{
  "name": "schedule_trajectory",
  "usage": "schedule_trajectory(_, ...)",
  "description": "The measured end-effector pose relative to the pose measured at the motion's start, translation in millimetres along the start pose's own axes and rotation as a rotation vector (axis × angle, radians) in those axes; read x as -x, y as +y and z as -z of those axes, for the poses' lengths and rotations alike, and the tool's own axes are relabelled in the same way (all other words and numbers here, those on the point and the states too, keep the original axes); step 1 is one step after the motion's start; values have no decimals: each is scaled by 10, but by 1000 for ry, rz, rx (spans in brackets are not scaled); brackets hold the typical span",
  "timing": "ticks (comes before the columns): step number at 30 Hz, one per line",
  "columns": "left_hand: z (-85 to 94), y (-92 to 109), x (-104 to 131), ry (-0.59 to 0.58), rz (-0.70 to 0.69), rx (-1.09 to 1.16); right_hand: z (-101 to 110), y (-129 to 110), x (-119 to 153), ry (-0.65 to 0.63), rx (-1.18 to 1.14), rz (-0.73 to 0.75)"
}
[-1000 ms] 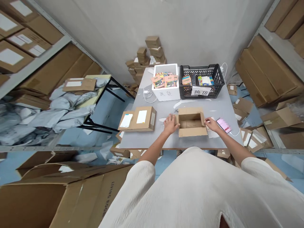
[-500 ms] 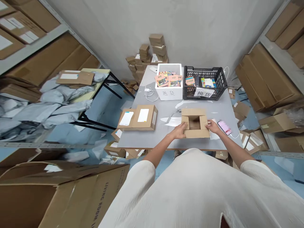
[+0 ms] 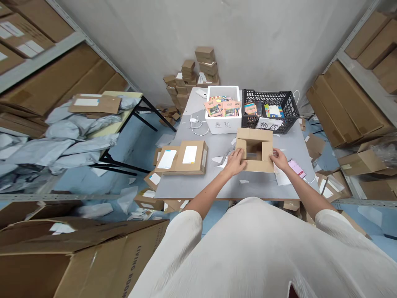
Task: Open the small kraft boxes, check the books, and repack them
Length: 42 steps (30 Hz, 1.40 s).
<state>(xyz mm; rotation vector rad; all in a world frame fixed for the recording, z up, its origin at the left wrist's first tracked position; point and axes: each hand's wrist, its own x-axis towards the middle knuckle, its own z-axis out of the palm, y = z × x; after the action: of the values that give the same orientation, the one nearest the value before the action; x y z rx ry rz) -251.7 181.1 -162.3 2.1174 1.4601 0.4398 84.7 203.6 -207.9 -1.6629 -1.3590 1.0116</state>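
The open box (image 3: 254, 150) was partway between unfolded and closed: its two short end flaps were turned inward over the mouth, while the far long flap (image 3: 254, 133) and the near long flap (image 3: 259, 166) lay spread outward. It stood over the right half of the table (image 3: 189, 188), between the near edge and the black crate (image 3: 294, 112) by the far right corner; whether its base touched the tabletop I could not tell. The left hand (image 3: 235, 163) grasped the box's left end, fingers laid over the short flap there, and the right hand (image 3: 281, 159) gripped the right end close to its near corner, though how firmly either pressed could not be judged. Through the gap between the short flaps only brown cardboard showed, and no tape or label could be made out on the flaps. As I judged it, the short flaps were done, and the two long ones were what was left before the mouth would be covered. Near the table's left edge sat two labelled boxes (image 3: 192, 166), apparently closed, and by the right edge lay a phone (image 3: 297, 169), just beyond the right hand.
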Motion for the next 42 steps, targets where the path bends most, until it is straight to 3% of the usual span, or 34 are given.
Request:
schedule_trajectory(10,313,-727,-113,33,219,-69,-1117,-329,-423,-111,128,20)
schedule_trajectory(15,425,-962,-110,7,277,-85,-1409,-404,-479,-188,99,21)
schedule_trajectory(18,438,-1019,-93,-19,351,-102,-1516,-414,-480,-221,96,1)
schedule_trajectory(21,420,-1014,-93,-10,324,-122,-1531,-389,-472,-238,112,6)
schedule_trajectory(26,358,-846,-201,-9,209,-118,-1285,-255,-440,-183,162,-40)
schedule_trajectory(32,128,-355,-432,-41,64,-100,-636,122,-287,-113,226,-117)
schedule_trajectory(37,-292,200,-566,-63,-43,-93,-16,604,-106,-62,339,-233)
schedule_trajectory(42,-889,646,-606,-164,-29,-68,519,1145,55,-6,468,-257)
